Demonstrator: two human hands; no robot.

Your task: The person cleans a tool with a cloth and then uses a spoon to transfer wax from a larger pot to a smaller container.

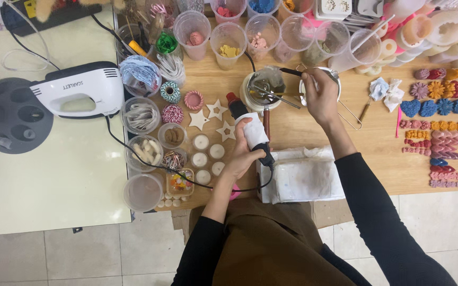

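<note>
Beside the small metal pot (263,90) on the wooden desk (377,143), plastic cups (229,37) stand behind, wooden stars (217,110) and white tealights (201,142) to its left, a folded white cloth (306,175) in front. The left hand (242,151) grips a white heat gun (247,124), nozzle aimed at the pot. The right hand (322,95) is closed on a dark-handled tool (292,71) reaching over the pot.

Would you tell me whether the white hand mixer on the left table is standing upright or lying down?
Lying down: the hand mixer rests on its side, untouched.
</note>
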